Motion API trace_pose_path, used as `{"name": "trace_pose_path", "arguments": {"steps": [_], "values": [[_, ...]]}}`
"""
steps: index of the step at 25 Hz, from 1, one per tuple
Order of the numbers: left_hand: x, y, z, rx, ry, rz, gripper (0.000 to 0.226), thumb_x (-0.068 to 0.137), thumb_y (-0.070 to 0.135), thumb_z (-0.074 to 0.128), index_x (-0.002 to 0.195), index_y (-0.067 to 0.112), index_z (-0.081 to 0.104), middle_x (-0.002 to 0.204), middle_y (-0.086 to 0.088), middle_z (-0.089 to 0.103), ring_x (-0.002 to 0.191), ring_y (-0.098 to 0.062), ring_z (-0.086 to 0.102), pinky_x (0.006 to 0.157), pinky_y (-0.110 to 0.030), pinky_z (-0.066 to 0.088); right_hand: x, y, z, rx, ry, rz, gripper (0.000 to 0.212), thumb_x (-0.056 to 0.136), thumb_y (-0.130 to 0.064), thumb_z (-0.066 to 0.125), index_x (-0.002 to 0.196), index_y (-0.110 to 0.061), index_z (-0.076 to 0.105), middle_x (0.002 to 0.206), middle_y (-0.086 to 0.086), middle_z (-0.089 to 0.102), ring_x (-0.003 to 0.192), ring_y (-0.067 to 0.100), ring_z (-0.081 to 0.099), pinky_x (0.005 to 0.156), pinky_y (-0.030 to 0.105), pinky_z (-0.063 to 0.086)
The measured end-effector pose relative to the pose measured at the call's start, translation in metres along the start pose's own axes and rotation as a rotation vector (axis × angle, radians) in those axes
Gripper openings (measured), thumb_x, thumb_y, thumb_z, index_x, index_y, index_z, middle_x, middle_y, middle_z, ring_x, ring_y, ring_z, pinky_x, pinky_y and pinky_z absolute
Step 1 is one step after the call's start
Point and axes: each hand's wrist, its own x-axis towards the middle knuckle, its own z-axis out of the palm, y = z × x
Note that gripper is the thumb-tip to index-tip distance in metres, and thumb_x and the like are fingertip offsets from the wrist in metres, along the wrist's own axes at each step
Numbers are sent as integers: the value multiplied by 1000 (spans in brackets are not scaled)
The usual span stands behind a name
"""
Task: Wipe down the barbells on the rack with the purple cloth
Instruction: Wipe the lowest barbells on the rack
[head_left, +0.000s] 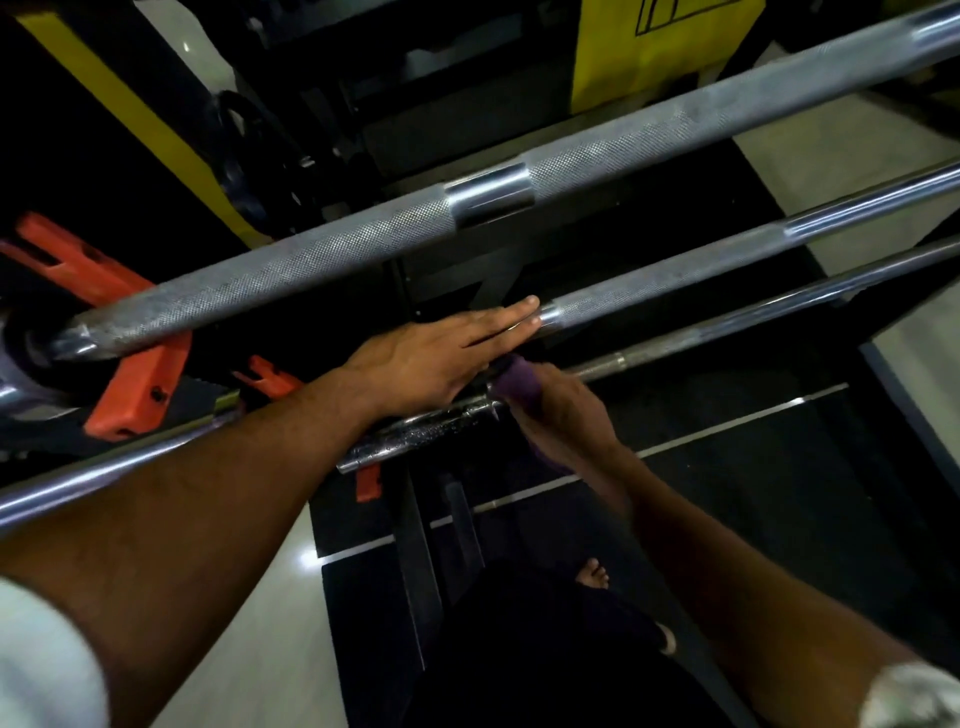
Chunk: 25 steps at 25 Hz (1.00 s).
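Three steel barbells run diagonally across the rack. The top barbell (519, 202) is thick and knurled. My left hand (441, 358) lies flat with straight fingers on the middle barbell (675, 270). Just below it, my right hand (561, 410) grips the purple cloth (514, 384), which is wrapped round the lowest barbell (727, 332). That bar's stretch to the left of the cloth (426, 431) carries water droplets.
Orange rack hooks (119, 332) hold the bar ends at left. A yellow upright (135, 119) and a yellow panel (660, 47) stand behind. Black floor mats (753, 467) and pale floor (857, 156) lie below. My bare foot (592, 571) stands under the bars.
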Motion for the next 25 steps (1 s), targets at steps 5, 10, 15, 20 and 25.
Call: {"name": "trace_pose_path", "arguments": {"steps": [5,10,15,20,25], "values": [[3,-2,6,0,29,6,69,105,23,43,159,30,2,167,11,0,149,-13,26,109,-38,44,-52,-15,-21,377,27,48,23,98,-52,42,102,-37,60,87,-7,73,68,9,68,68,33,54],[-37,37,20,67,341,-137,48,99,12,50,146,4,46,149,-13,48,136,-26,46,114,-37,38,-58,-14,-24,386,180,-73,47,96,-53,52,135,-25,52,128,6,62,114,28,62,92,49,55],[-112,34,111,-7,46,-439,65,97,43,53,153,15,34,152,-6,44,139,-21,42,113,-40,40,-22,-29,14,-333,22,-208,85,83,-67,41,156,-26,28,163,7,29,150,40,21,118,61,23],[-98,-1,155,6,-58,-529,63,97,48,45,150,17,35,147,-4,51,129,-22,55,105,-40,48,10,-21,28,-402,32,-258,65,73,-60,56,127,-24,56,125,11,59,101,38,59,90,46,44],[-99,-4,163,106,50,-455,59,96,44,45,143,8,43,138,-8,56,122,-23,58,105,-38,44,70,-49,-1,-301,-278,3,43,94,-53,53,128,-28,64,131,-1,64,119,24,60,96,30,46]]}}
